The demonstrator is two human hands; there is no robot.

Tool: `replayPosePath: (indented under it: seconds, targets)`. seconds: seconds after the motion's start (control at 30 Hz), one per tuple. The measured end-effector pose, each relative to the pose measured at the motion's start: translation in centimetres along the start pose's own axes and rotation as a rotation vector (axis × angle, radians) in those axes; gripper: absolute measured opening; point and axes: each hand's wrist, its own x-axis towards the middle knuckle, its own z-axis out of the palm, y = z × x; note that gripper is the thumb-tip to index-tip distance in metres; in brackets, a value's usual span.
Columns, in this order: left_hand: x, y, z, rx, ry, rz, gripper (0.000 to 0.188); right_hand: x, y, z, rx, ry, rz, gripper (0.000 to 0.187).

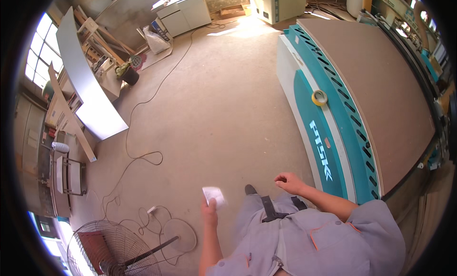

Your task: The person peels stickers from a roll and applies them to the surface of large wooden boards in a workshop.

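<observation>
My left hand [210,208] grips a small white sheet of paper [213,196], thumb on top, held out over the floor to the left of my body. The sheet is slightly blurred and bright. My right hand [289,182] is in front of my waist, its fingers loosely curled with a gap between thumb and forefinger. Nothing shows in it. It is apart from the teal and white machine [304,109] on the right. A roll of yellow tape [319,98] lies on the machine's edge.
A brown board [376,80] covers the machine's top. At lower left stands a wire-cage fan [107,247]; a cable [138,104] loops across the floor. White panels [95,109] lean at left beside a plant pot [129,76]. Cabinets [185,14] stand at the back.
</observation>
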Motion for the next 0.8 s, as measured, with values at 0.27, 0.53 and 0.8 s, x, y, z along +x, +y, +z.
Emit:
replayPosePath:
  seconds: [0.27, 0.53, 0.8]
  targets:
    - [26.0, 21.0, 9.4, -0.086, -0.524, 0.335, 0.055, 17.0, -26.3, -4.9, 0.471, 0.153, -0.258, 0.031]
    - [47.4, 26.6, 15.1, -0.002, -0.519, 0.310, 0.053, 39.7, -36.5, -13.0, 0.477, 0.152, -0.735, 0.029]
    - [65.2, 34.1, 18.5, 0.022, -0.425, 0.299, 0.046, 56.0, -47.2, -20.5, 0.306, 0.190, -0.759, 0.012]
